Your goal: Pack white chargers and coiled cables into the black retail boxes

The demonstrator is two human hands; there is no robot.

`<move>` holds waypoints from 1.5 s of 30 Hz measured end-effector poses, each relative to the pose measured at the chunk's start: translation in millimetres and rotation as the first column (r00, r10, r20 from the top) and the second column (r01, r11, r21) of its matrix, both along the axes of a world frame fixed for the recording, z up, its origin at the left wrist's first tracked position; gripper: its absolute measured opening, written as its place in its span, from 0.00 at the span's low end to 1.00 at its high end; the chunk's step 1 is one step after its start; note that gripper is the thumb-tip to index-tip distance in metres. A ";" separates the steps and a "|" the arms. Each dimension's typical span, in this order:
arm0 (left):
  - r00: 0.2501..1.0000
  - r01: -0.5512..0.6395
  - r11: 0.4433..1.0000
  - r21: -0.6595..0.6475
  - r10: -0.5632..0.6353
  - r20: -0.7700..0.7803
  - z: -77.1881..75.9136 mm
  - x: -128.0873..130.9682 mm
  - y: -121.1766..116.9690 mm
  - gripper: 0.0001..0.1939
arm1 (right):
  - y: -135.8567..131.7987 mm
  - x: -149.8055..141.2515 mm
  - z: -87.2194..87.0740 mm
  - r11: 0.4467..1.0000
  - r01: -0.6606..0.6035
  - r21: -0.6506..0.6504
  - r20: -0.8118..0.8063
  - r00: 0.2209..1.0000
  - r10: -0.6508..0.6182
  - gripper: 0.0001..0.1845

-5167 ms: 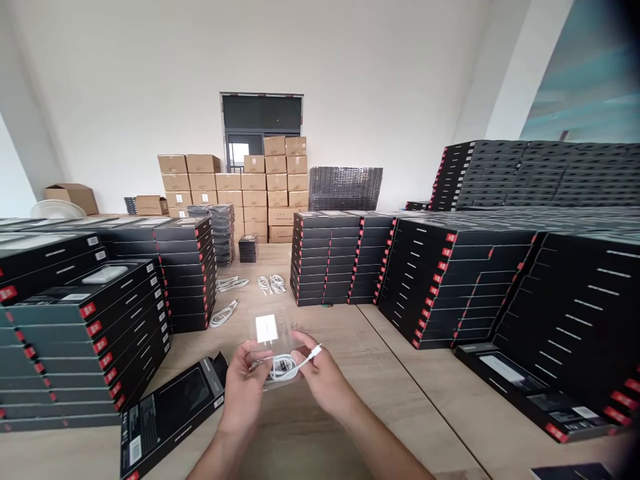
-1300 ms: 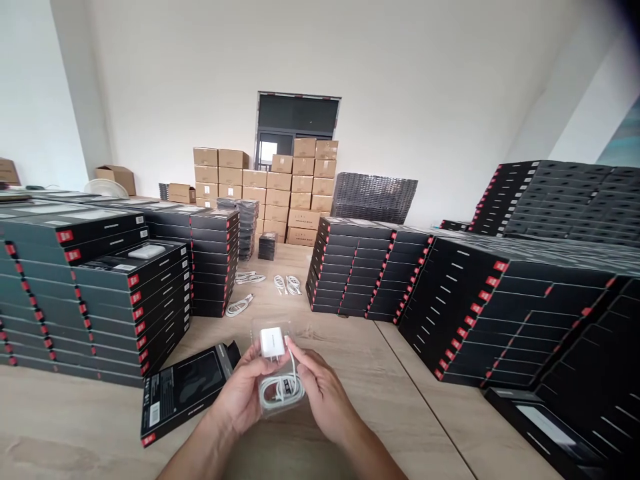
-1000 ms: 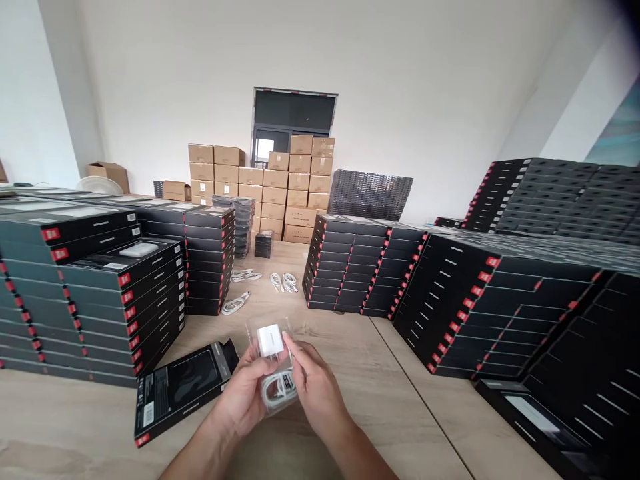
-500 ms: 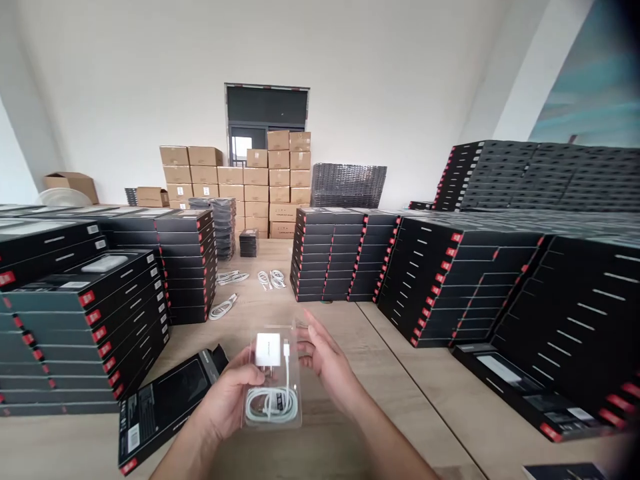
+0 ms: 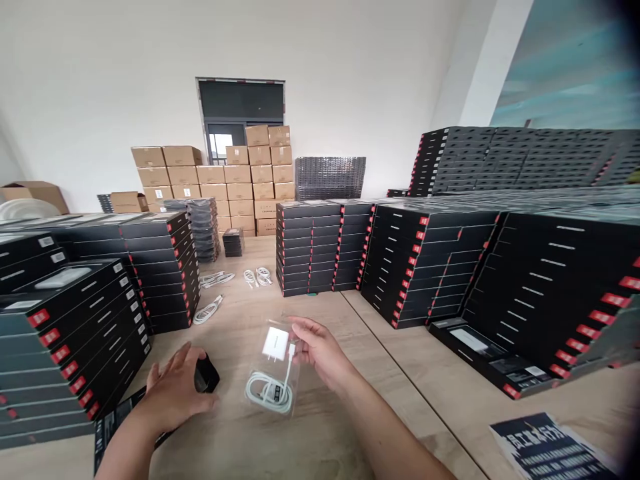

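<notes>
My right hand (image 5: 317,350) pinches the right edge of a clear plastic tray (image 5: 287,405) above the table. In the tray lie a white charger plug (image 5: 275,343) at the top and a coiled white cable (image 5: 270,392) below it. To the left, my left hand (image 5: 175,387) spreads its fingers over a black box (image 5: 113,419) whose end flap (image 5: 206,375) stands open near the fingertips. The hand hides much of the box; whether it touches it I cannot tell.
Stacks of black boxes with red tabs flank me at left (image 5: 65,360) and right (image 5: 410,267). Coiled white cables (image 5: 257,277) lie farther back. One black box (image 5: 493,360) lies at right, near a printed sheet (image 5: 550,447). Cardboard cartons (image 5: 240,193) are piled by the wall.
My left hand has let go of the plastic tray and moved left over the black box. My right hand, open beside the tray before, now grips it. The view has turned slightly right.
</notes>
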State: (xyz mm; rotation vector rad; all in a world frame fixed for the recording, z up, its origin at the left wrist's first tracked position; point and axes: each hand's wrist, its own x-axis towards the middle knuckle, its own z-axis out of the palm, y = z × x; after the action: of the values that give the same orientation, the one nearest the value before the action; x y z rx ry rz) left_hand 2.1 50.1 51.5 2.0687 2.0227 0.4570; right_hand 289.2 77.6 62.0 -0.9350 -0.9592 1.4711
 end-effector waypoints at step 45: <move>0.748 0.139 0.896 0.421 -0.374 0.549 22.1 81.8 -27.2 0.49 | -28.8 -5.7 27.1 0.947 -0.296 0.122 0.141 0.950 0.279 0.19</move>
State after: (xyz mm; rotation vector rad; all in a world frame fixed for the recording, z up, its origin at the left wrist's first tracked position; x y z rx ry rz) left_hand 83.9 22.9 73.6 1.9633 1.2998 1.3302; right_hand 283.5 48.8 89.1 -0.8119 -1.3179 1.5764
